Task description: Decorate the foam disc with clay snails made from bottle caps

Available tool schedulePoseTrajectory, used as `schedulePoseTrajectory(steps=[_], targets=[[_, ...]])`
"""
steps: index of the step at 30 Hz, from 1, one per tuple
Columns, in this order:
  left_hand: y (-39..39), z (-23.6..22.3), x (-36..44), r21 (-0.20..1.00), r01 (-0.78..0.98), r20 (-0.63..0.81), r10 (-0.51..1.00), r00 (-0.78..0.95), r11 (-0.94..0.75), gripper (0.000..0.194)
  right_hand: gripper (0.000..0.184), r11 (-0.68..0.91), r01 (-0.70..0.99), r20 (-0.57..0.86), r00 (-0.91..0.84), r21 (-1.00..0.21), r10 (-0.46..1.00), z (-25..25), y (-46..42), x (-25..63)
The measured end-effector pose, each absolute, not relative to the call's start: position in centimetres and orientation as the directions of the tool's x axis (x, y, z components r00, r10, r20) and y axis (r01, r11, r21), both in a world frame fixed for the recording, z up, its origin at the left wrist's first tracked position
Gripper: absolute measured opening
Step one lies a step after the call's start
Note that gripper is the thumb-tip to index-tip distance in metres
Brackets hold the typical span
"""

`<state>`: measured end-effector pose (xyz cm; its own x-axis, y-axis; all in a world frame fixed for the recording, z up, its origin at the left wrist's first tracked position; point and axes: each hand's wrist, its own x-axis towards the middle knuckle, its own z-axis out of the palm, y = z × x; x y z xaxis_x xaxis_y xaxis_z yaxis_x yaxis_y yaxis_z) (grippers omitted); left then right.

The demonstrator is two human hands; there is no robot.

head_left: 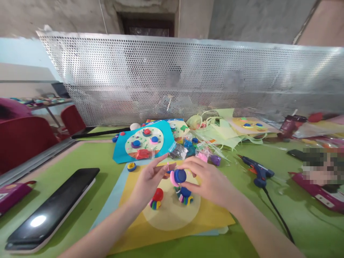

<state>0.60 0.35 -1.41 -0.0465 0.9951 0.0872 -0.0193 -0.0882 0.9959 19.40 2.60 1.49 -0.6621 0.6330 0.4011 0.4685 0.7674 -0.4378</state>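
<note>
- The right hand (205,179) is closed on a round blue clay lump (180,176) with a pink edge, holding it up over the yellow paper.
- The left hand (152,175) is just beside the lump, with its palm partly turned up. Its fingertips are close to a tiny bit of pink and orange, but I cannot tell if they pinch it.
- The two hands are close to each other, in front of the person.
- The yellow paper (129,229) lies on the green table (77,238). It has a big pale circle (172,220) on it.
- On the circle there is a red clay ball (158,194) on the left, with little stripes of many colors under it.
- To the right of it, just below the held lump, is another blue ball (185,191) with bright stripes too.
- A light blue paper (106,211) sticks out from under the yellow one.
- A small blue and yellow clay round (131,166) sits near the top left of the papers.
- Behind them is a bright blue card (118,150) with clay shapes on its pale middle.
- Little clear bags (178,150) lie next to that card.
- A glue gun (260,173) with a black cord lies on the right.
- A long, shiny black thing (53,208) lies on the left.
</note>
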Motion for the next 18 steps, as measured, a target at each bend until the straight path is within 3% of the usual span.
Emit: schedulePoseTrajectory(steps=[18], targets=[[-0.53,-0.66,1.27,0.997,-0.053,0.056,0.998,-0.014,-0.056,0.081,0.027,0.793,0.524,0.442,-0.659,-0.31,0.608,1.09,2.71,19.09]])
